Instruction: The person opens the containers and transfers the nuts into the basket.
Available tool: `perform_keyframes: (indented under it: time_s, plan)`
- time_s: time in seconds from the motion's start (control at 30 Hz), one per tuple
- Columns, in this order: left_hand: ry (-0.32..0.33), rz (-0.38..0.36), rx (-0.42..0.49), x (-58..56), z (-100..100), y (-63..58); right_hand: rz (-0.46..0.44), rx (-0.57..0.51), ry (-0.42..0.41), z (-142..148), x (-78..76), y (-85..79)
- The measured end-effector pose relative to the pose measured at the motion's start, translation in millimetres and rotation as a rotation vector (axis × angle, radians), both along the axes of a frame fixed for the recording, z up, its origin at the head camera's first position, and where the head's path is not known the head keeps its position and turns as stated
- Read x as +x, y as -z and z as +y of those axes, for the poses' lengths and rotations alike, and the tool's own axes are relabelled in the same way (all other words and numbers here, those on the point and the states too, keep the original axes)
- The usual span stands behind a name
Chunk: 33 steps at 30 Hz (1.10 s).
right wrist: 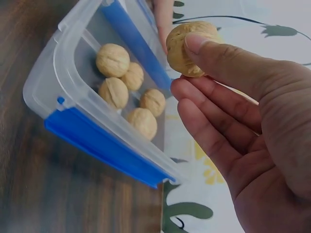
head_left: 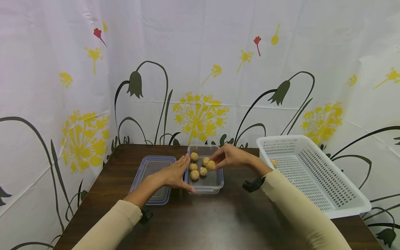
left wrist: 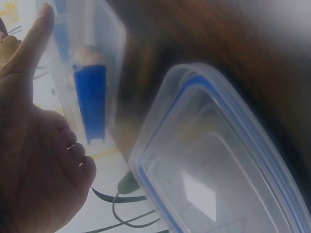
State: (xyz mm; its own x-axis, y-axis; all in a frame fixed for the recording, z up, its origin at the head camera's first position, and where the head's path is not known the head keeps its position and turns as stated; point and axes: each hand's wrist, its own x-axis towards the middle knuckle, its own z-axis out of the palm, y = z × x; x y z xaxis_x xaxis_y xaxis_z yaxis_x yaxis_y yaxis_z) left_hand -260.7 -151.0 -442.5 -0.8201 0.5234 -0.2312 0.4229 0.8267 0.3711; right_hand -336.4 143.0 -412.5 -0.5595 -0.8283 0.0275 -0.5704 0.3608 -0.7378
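My right hand pinches a walnut between thumb and fingers, over the right side of a clear plastic container. Several more walnuts lie inside, mostly toward its left half. Blue clip flaps line the container's sides. At the container's left side is my left hand, its fingers straight and spread, the thumb by the near left corner. In the left wrist view that hand shows its palm beside the container's blue flap.
A clear lid with a blue seal lies on the dark wooden table, left of the container. To the right stands a white perforated basket, with a walnut at its left side. A flower-printed curtain hangs behind the table.
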Motion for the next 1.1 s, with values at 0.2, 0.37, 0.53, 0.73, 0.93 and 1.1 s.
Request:
perform_keyframes:
  time_s: [0.2, 0.37, 0.53, 0.73, 0.93, 1.1]
  plan:
    - [0.007, 0.006, -0.009, -1.3, 0, 0.7, -0.023, -0.016, 0.007, 14, -3.2, -7.2]
    - [0.007, 0.008, -0.014, -0.8, 0, 0.2, -0.037, -0.012, 0.049, 25, -6.4, -11.1]
    - [0.009, 0.010, -0.020, 0.0, 0, -1.7, -0.035, -0.026, 0.087, 36, -6.9, -15.2]
    - [0.010, 0.014, -0.030, -0.3, 0, -1.5, -0.023, -0.030, 0.128, 54, -7.3, -21.5]
    - [0.010, 0.019, -0.035, -0.4, 0, -1.0, -0.037, -0.047, 0.197, 75, -11.1, -25.0]
    - [0.013, 0.018, -0.030, 0.4, -1, -1.4, -0.042, -0.053, 0.244, 94, -13.3, -27.8]
